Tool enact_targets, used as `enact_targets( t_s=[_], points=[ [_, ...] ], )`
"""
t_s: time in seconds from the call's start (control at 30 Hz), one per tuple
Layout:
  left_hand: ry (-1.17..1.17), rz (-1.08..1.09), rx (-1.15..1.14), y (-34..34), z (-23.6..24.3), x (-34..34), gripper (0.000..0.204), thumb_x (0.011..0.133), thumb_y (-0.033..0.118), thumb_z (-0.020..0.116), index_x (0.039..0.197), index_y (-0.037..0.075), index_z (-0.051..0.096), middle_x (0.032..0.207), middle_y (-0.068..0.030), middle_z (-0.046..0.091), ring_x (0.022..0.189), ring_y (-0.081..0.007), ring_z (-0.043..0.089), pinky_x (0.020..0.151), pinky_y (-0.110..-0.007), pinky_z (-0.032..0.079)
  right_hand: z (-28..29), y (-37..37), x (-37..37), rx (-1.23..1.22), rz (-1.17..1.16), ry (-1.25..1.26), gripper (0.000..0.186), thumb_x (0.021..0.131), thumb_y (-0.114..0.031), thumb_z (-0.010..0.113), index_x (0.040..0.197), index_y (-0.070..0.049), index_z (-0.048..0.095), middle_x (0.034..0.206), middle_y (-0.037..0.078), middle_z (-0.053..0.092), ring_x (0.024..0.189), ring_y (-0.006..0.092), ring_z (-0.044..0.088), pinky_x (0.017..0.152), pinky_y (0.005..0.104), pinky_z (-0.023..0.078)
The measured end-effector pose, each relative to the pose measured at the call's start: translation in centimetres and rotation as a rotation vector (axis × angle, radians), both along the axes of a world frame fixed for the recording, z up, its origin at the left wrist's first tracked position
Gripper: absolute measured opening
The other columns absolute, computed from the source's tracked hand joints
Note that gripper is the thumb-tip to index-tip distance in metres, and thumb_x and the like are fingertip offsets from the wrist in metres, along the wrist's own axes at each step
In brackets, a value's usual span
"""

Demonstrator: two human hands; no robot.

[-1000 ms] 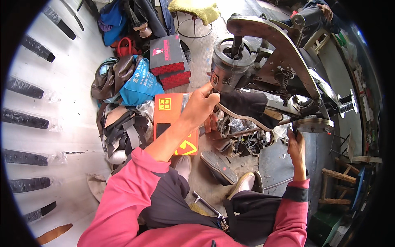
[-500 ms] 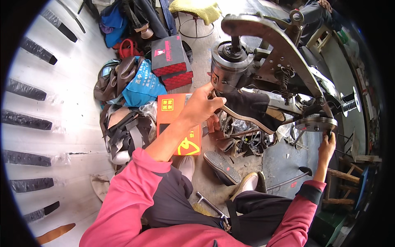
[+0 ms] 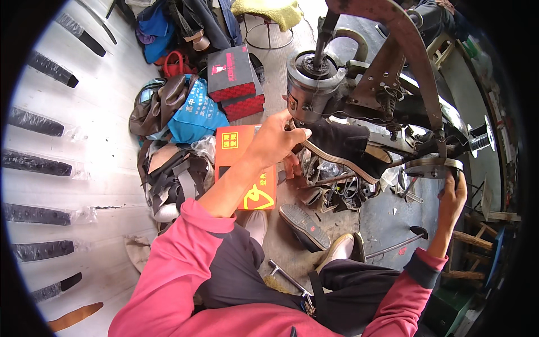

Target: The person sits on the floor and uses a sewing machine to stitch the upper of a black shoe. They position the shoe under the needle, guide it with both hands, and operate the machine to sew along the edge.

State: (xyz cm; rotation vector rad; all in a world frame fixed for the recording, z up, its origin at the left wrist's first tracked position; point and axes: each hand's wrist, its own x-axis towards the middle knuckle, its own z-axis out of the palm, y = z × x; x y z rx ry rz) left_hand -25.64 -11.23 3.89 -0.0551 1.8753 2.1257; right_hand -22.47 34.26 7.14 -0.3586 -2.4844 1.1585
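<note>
A dark shoe with a pale sole edge sits on its side beneath the round metal head of a hand-cranked shoe-stitching machine. My left hand grips the shoe's toe end, thumb on top and fingers partly hidden behind it. On the right, my right hand has its fingers up against the rim of the machine's hand wheel; part of that grip is hidden. Above both runs the machine's curved rusty lever. Thin thread shows near the shoe's upper edge.
A white thread spool stands out at the machine's right. An orange box, dark shoeboxes and a blue bag lie to the left. Below the machine are scraps, a loose shoe and a metal rod. Wooden stool legs stand at right.
The machine's curved lever has risen at its left end and shifted right. My right hand has moved slightly right with the wheel's rim. My left hand and the shoe have barely moved.
</note>
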Motion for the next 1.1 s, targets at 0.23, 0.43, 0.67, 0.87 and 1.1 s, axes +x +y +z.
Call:
enact_targets(
  t_s=[0.23, 0.43, 0.67, 0.87, 1.1],
  points=[
    [0.077, 0.022, -0.204, -0.1, -0.4, 0.6, 0.059, 0.088, 0.020, 0.073, 0.140, 0.002, 0.052, 0.075, -0.0027, 0.060, 0.066, -0.0120, 0.059, 0.060, -0.032, 0.049, -8.9, 8.1, -1.3, 0.211, -0.047, -0.134, 0.017, 0.102, -0.018, 0.056, 0.111, -0.004, 0.062, 0.076, 0.013, 0.062, 0.057, 0.0201, 0.057, 0.055, 0.0379, 0.047],
    [0.477, 0.304, -0.513, 1.1, -0.6, 3.7, 0.096, 0.084, 0.028, 0.083, 0.157, 0.002, 0.026, 0.065, 0.0007, 0.040, 0.060, -0.0093, 0.042, 0.057, -0.028, 0.038, -11.8, -0.2, -0.1, 0.074, 0.183, -0.409, 0.034, 0.101, -0.027, 0.059, 0.124, -0.001, 0.059, 0.071, 0.015, 0.063, 0.052, 0.0241, 0.059, 0.052, 0.0414, 0.047],
    [0.555, 0.334, -0.568, 1.2, 0.1, 3.4, 0.116, 0.076, 0.049, 0.087, 0.162, 0.005, 0.023, 0.060, -0.0042, 0.042, 0.050, -0.0177, 0.046, 0.052, -0.034, 0.038, -8.8, -4.2, 0.0, -0.006, 0.153, -0.458, 0.031, 0.101, -0.024, 0.056, 0.120, 0.000, 0.056, 0.062, 0.008, 0.055, 0.048, 0.0166, 0.053, 0.046, 0.0352, 0.042],
    [0.255, -0.105, -0.335, -0.7, 2.7, 0.4, 0.074, 0.068, 0.035, 0.094, 0.124, 0.002, 0.059, 0.066, -0.0036, 0.050, 0.053, -0.0228, 0.063, 0.047, -0.036, 0.050, -8.9, -4.1, 0.0, -0.047, 0.191, -0.450, 0.024, 0.102, -0.025, 0.058, 0.109, -0.002, 0.057, 0.066, 0.004, 0.054, 0.048, 0.0137, 0.050, 0.046, 0.0328, 0.040],
    [0.528, 0.092, -0.798, -1.3, 1.2, 1.1, 0.072, 0.072, 0.046, 0.092, 0.114, -0.003, 0.059, 0.070, -0.0093, 0.058, 0.066, -0.0229, 0.068, 0.061, -0.036, 0.054, -4.2, -5.2, 0.8, -0.114, 0.232, -0.130, 0.031, 0.102, -0.029, 0.066, 0.116, -0.002, 0.063, 0.070, -0.004, 0.052, 0.053, 0.0049, 0.045, 0.047, 0.0229, 0.035]
  ],
)
